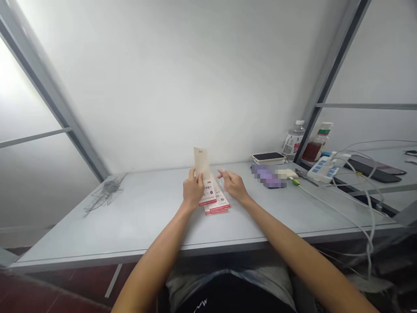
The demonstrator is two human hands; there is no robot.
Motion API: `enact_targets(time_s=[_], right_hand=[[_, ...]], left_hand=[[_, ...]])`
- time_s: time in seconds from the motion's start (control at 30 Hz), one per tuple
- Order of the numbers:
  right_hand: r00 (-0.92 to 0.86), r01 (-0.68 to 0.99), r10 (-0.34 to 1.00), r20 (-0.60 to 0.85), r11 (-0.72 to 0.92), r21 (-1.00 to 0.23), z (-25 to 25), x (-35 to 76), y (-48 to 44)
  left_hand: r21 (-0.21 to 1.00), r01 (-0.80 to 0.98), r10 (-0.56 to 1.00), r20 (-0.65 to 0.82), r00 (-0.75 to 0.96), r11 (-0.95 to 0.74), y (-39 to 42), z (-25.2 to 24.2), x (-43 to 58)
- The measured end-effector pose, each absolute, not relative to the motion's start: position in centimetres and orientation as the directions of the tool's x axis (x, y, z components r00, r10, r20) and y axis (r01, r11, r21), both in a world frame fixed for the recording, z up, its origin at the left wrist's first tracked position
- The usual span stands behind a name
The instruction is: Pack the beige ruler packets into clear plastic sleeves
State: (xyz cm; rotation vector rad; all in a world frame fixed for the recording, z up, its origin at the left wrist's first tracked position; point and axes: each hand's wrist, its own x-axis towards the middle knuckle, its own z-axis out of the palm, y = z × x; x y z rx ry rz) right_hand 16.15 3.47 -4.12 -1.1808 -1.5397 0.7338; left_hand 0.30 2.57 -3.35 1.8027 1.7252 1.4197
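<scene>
Left hand [193,190] closed in an upright grip; right hand [233,186] open and held near it, fingers [223,174] extended toward the left hand, not touching it.

Left hand [193,190] holds a beige card [201,163]; right hand [233,185] hovers open.

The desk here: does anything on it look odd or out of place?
Yes, two things. A loose tangle of thin grey strands lies alone on the left of the white desk, like stray debris. Past the right hand, a purple item is pixelated, so what it is cannot be made out.
</scene>
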Motion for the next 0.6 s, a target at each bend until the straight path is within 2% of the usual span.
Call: enact_targets(time_s=[0.1, 0.17, 0.33, 0.43, 0.6], right_hand=[[0.045, 0.322, 0.929, 0.367, 0.334, -0.886, -4.2, 16.3, 3.7], [0.015, 0.329, 0.946, 0.325, 0.302, -0.895, -4.3, 16.4, 3.8], [-0.256, 0.296, 0.955, 0.152, 0.227, -0.928, -5.0, 16.5, 4.1], [-0.256, 0.253, 0.941, 0.223, 0.288, -0.924, -5.2, 16.3, 4.1], [-0.227, 0.149, 0.929, 0.292, 0.329, -0.932, -4.8, 16.3, 4.1]], left_hand=[[0.751, 0.602, 0.878, 0.448, -0.166, -0.270, 2.7, -3.6, 0.1], [0.746, 0.608, 0.885, 0.442, -0.147, -0.271, 2.9, -3.9, 0.1], [0.727, 0.637, 0.889, 0.436, -0.138, -0.257, 3.3, -4.4, 0.0], [0.723, 0.646, 0.886, 0.438, -0.152, -0.246, 3.4, -4.3, -0.2], [0.647, 0.737, 0.867, 0.465, -0.178, -0.196, 3.3, -3.8, -0.7]])
